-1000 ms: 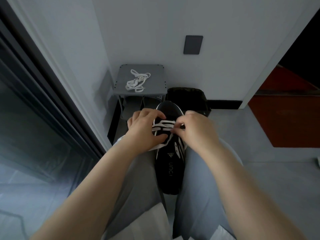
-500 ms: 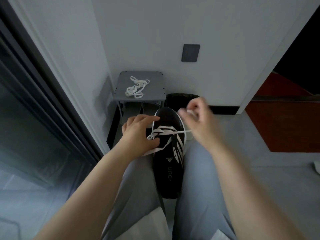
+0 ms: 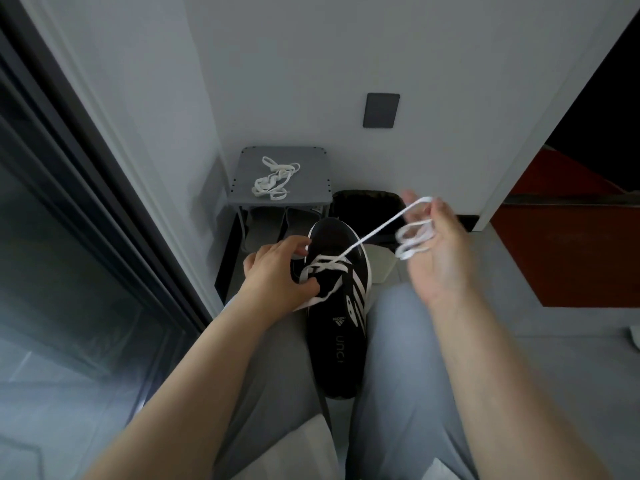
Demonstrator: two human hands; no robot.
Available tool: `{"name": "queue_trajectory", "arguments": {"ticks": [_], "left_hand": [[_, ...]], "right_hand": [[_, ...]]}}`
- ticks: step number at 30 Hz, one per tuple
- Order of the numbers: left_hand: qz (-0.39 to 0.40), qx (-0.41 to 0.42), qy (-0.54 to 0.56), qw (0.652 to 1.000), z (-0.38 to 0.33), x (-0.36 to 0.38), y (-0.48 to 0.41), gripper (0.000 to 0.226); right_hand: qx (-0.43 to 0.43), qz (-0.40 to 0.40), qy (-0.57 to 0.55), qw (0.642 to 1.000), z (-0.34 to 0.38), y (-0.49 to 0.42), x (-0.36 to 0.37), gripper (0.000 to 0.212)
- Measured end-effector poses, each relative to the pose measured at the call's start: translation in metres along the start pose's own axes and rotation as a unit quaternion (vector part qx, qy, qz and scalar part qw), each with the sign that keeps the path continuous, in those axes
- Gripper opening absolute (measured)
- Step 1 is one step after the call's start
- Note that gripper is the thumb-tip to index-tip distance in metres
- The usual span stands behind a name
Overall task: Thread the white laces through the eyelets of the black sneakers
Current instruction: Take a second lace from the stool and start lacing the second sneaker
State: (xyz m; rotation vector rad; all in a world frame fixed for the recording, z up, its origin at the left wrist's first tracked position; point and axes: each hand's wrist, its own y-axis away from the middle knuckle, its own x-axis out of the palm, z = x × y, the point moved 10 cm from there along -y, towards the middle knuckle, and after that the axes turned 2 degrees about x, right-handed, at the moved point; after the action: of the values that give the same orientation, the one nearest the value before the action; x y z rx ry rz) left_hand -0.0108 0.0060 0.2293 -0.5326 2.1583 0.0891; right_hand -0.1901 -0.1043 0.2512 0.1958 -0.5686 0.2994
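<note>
Raised rightward into open air, right hand (image 3: pixel 437 252) grips looped lace (image 3: pixel 377 231) taut — left hand (image 3: pixel 275 271) grips sneaker (image 3: pixel 337 341) edge

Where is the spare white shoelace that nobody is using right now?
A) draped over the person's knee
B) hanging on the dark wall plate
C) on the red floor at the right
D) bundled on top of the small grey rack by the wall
D: the spare lace lies bundled on top of the grey rack, while the right hand holds the other lace taut from the black sneaker.
</note>
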Motion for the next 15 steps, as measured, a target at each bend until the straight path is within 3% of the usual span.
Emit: {"name": "queue_trajectory", "arguments": {"ticks": [2, 3, 4, 5, 7, 8, 10, 11, 12, 13, 15], "left_hand": [[0.007, 0.003, 0.005, 1.000, -0.001, 0.004, -0.001, 0.055], [0.010, 0.003, 0.011, 1.000, -0.001, 0.005, -0.001, 0.055], [0.012, 0.000, 0.022, 1.000, 0.000, 0.007, -0.001, 0.055], [0.016, -0.004, 0.040, 0.999, 0.001, 0.009, 0.000, 0.055], [0.019, -0.007, 0.081, 0.997, 0.001, 0.011, 0.002, 0.056], [0.015, -0.002, 0.094, 0.995, -0.001, 0.010, 0.003, 0.055], [0.006, 0.005, 0.110, 0.994, -0.003, 0.007, 0.005, 0.053], [0.003, 0.006, 0.119, 0.993, -0.003, 0.005, 0.006, 0.052], [0.001, 0.006, 0.127, 0.992, -0.003, 0.004, 0.007, 0.051], [0.000, 0.005, 0.135, 0.991, -0.003, 0.003, 0.008, 0.050], [0.002, 0.002, 0.146, 0.989, -0.002, 0.000, 0.009, 0.047]], "right_hand": [[0.083, 0.049, -0.032, 0.995, -0.028, 0.006, 0.019, 0.033], [0.087, 0.064, 0.028, 0.994, -0.035, 0.010, 0.024, 0.027], [0.055, 0.087, 0.162, 0.982, -0.035, 0.012, 0.029, 0.018], [-0.005, 0.111, 0.345, 0.932, -0.034, 0.013, 0.035, 0.017], [-0.116, 0.148, 0.628, 0.755, -0.042, 0.018, 0.047, 0.032], [-0.148, 0.158, 0.702, 0.679, -0.049, 0.021, 0.053, 0.035], [-0.176, 0.161, 0.766, 0.597, -0.057, 0.027, 0.063, 0.025], [-0.182, 0.158, 0.773, 0.587, -0.057, 0.027, 0.065, 0.019], [-0.194, 0.150, 0.761, 0.601, -0.052, 0.026, 0.065, 0.015], [-0.204, 0.131, 0.735, 0.633, -0.046, 0.023, 0.061, 0.014], [-0.229, 0.055, 0.630, 0.740, -0.017, 0.017, 0.041, 0.015]]}}
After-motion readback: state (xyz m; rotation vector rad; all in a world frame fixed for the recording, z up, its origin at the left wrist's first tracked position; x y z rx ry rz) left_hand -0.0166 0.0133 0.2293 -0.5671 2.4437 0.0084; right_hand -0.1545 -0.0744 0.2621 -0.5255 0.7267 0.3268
